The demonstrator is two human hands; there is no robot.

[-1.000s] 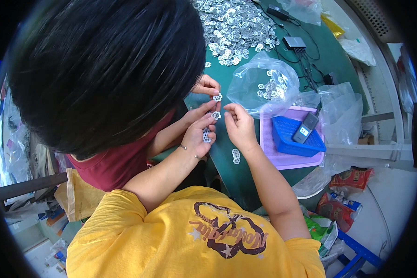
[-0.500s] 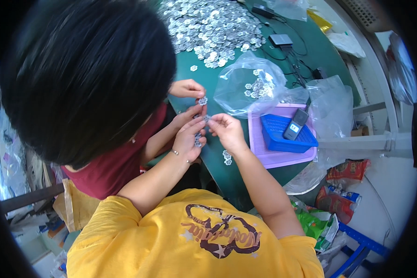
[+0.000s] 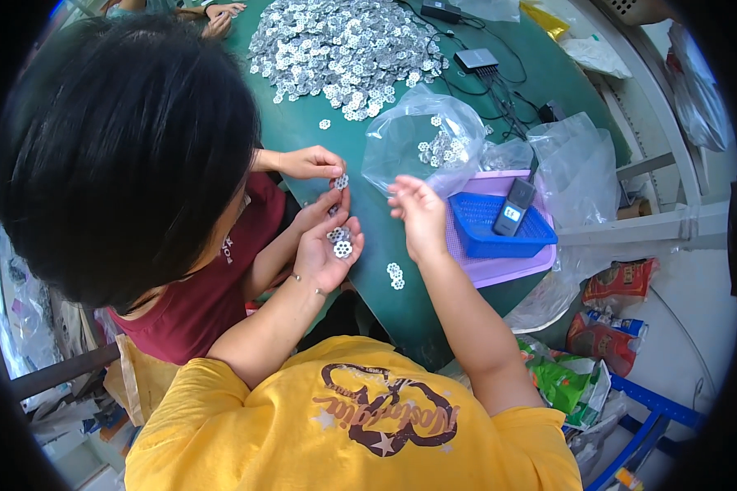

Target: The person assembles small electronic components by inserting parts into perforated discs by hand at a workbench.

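My left hand [image 3: 325,257] is palm up over the table edge, its fingers curled around several small silvery flower-shaped pieces with holes [image 3: 341,248]. My right hand [image 3: 419,214] is raised beside the rim of a clear plastic bag [image 3: 385,155], fingers loosely bent and apart, with nothing visible in them. Inside the bag lies a small heap of the same pieces [image 3: 442,150]. Close by on the left, a co-worker's hands [image 3: 313,162] hold another flower-shaped piece [image 3: 341,182]. A short row of pieces [image 3: 395,276] lies on the green table [image 3: 377,237] below my right hand.
A large pile of pieces [image 3: 344,53] covers the far table. To the right, a blue basket [image 3: 475,233] holding a dark handheld device [image 3: 514,209] sits on a purple tray [image 3: 499,274]. Cables [image 3: 504,102] run behind. Another person's hands [image 3: 219,18] show at the far left.
My right hand has left my left hand, moved right and up to the bag, and its pinch has loosened. My left palm has turned up, showing its pieces. The view has shifted slightly.
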